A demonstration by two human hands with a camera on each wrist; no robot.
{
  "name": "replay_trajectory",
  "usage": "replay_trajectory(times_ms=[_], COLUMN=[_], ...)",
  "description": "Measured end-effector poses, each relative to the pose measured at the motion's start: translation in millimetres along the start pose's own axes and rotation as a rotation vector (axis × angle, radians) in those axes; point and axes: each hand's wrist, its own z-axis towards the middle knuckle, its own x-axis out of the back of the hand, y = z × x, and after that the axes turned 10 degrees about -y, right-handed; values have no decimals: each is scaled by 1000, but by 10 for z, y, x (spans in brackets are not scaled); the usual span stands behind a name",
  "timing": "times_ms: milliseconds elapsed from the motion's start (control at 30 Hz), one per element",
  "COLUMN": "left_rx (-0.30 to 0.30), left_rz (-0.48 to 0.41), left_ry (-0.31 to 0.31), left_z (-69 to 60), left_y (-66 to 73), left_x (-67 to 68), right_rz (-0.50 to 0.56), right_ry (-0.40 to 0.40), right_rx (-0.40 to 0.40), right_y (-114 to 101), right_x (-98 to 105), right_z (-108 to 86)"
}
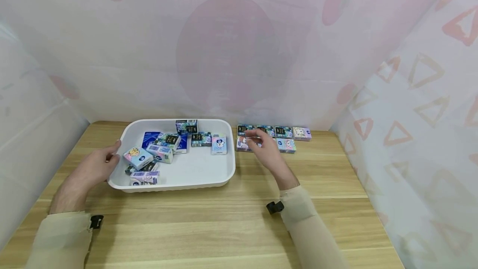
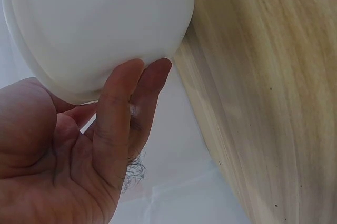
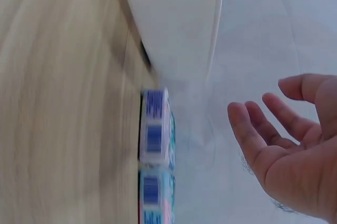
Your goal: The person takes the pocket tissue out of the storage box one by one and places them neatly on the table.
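Observation:
A white plastic tub (image 1: pixel 201 169) stands on the left half of the table, holding several small printed tissue packs (image 1: pixel 138 157). My left hand (image 1: pixel 93 163) grips the tub's left side; in the left wrist view, fingers (image 2: pixel 113 124) bear against its outer wall. Right of the tub, more tissue packs (image 1: pixel 286 145) lie in two rows, dark floral ones and a pale purple one (image 1: pixel 301 133) at the back. Over the front row hovers my right hand (image 1: pixel 266 152), fingers loosely bent and holding nothing. It hides part of that row. The right wrist view shows the hand (image 3: pixel 295 155) apart from the packs.
A larger blue pack (image 1: pixel 150 137) lies under smaller packs in the tub. The wooden table (image 1: pixel 209 227) meets a pale printed sheet (image 1: pixel 157 53) behind the tub and packs. Similar sheets stand at both sides. Each sleeve carries a black wrist clip (image 1: pixel 275 207).

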Motion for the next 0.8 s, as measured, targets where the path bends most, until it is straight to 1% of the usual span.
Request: replay_trajectory(times_ms=[200, 233, 300, 367, 467, 700, 800], left_rx=[-4, -2, 0, 2, -3, -15, -13], left_rz=[-4, -4, -4, -2, -2, -8, -10], left_ry=[0, 0, 1, 3, 6, 6, 5], left_z=[-4, -6, -5, -4, -3, -4, 0], left_y=[-7, -7, -8, -10, -16, -20, -22], left_x=[1, 0, -1, -2, -4, -7, -6], right_rz=[317, 358, 399, 413, 384, 354, 338], right_ry=[27, 34, 53, 68, 64, -53, -83], right_rx=[-37, -43, -51, -57, -59, -28, -25], right_y=[-117, -137, -168, -197, -267, -457, -523], right_x=[-271, -313, -393, -462, -548, -755, -860], right_z=[17, 19, 26, 35, 37, 73, 110])
